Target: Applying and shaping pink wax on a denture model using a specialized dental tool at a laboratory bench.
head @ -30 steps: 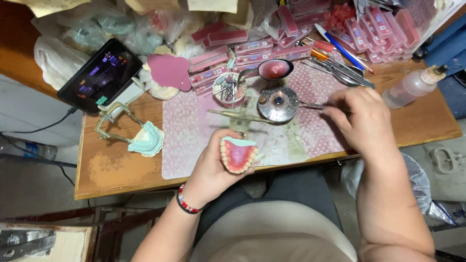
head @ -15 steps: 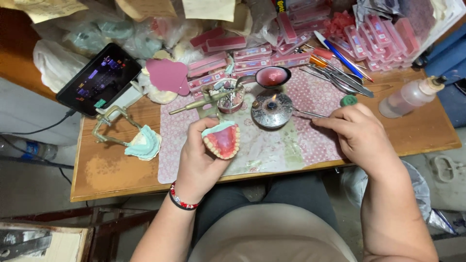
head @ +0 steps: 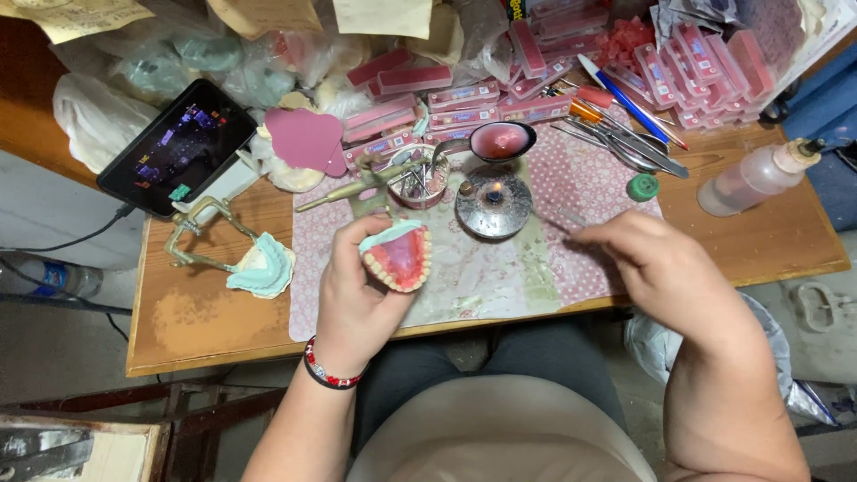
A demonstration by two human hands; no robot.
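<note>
Over the middle of the desk (head: 759, 245), the left hand (head: 357, 286) grips a denture model (head: 397, 256): glossy pink wax gums with a curved row of small pale teeth, set on a pale green plaster base. The fingers wrap its underside, the thumb lies along its left edge, and the palate is tipped up toward the camera. A red beaded band circles that wrist. The right hand (head: 656, 263) is closed around a thin metal tool (head: 567, 217), whose tip points left toward a small burner (head: 493, 203), a round shiny metal dish with a tiny flame at its centre. The hand looks blurred. Both hover above a pink patterned mat (head: 580, 178), worn pale in the middle. Behind the burner a spoon (head: 502, 140) holds smooth pink wax. At the left a brass articulator (head: 201, 234) carries another green cast. Flat pink boxes (head: 464, 94) crowd the back, and a clear squeeze bottle (head: 759, 177) lies at the right.
</note>
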